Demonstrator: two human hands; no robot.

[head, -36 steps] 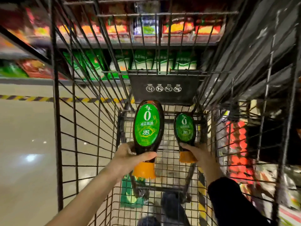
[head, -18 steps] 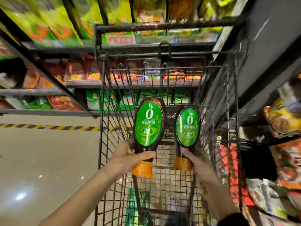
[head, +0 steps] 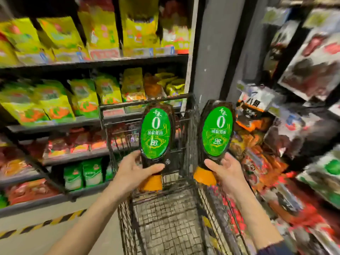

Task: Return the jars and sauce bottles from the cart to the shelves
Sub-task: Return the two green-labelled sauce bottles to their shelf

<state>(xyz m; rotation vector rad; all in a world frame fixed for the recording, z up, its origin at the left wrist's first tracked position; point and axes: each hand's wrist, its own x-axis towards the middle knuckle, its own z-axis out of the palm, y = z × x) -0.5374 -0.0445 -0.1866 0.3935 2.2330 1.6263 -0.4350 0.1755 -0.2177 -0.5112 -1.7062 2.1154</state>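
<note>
Sauce bottles (head: pixel 158 108) carry green labels (head: pixel 217 131) reading "0" and "26".

Yellow-green snack bags (head: pixel 55 105) fill the far left, dark and red packets (head: pixel 312 70) crowd the right, a grey pillar (head: pixel 220 52) between; striped tape (head: pixel 42 224) crosses the near-left floor (head: pixel 55 242).

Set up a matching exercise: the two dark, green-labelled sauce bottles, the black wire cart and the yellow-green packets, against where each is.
Things:
1. left dark green-labelled sauce bottle
2. right dark green-labelled sauce bottle
3. black wire cart
4. yellow-green packets

Places:
A. on the left shelves
B. gripped by the right hand
C. beneath both bottles
D. gripped by the left hand

Pairs: 1-D, 2-B, 3-C, 4-A
</note>
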